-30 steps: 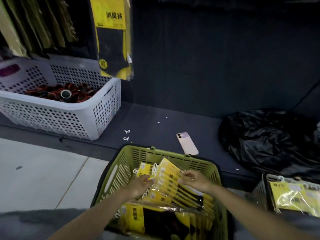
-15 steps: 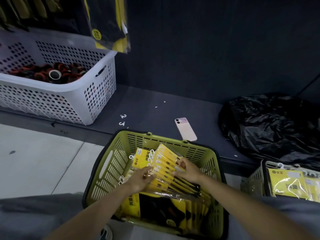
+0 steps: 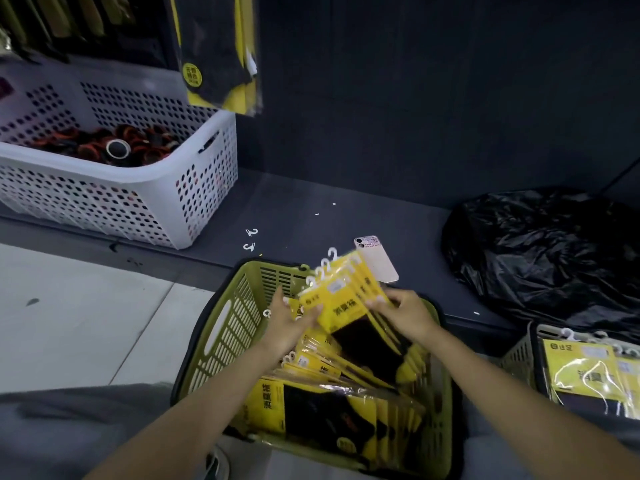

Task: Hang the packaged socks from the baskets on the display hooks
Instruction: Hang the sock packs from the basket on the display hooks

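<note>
A green plastic basket [image 3: 221, 327] in front of me holds many yellow-and-black packaged socks [image 3: 322, 407]. Both hands hold a fanned bunch of sock packs [image 3: 341, 296] lifted above the basket's far end, white hangers pointing up. My left hand [image 3: 289, 322] grips the bunch's left side; my right hand [image 3: 403, 311] grips its right side. Sock packs [image 3: 221, 46] hang from the display at the top left; the hooks themselves are out of sight. A second basket [image 3: 519, 355] with more packs sits at the right edge.
A white perforated basket [image 3: 145, 199] with red-and-black items stands on the low dark shelf at left. A pink phone [image 3: 379, 261] lies on the shelf behind the green basket. A black plastic bag [image 3: 547, 251] fills the right. Small white hooks [image 3: 251, 239] lie loose.
Both hands have raised the bunch of sock packs up and out of the green basket, tilting it so the hangers point up. The camera has dipped lower.
</note>
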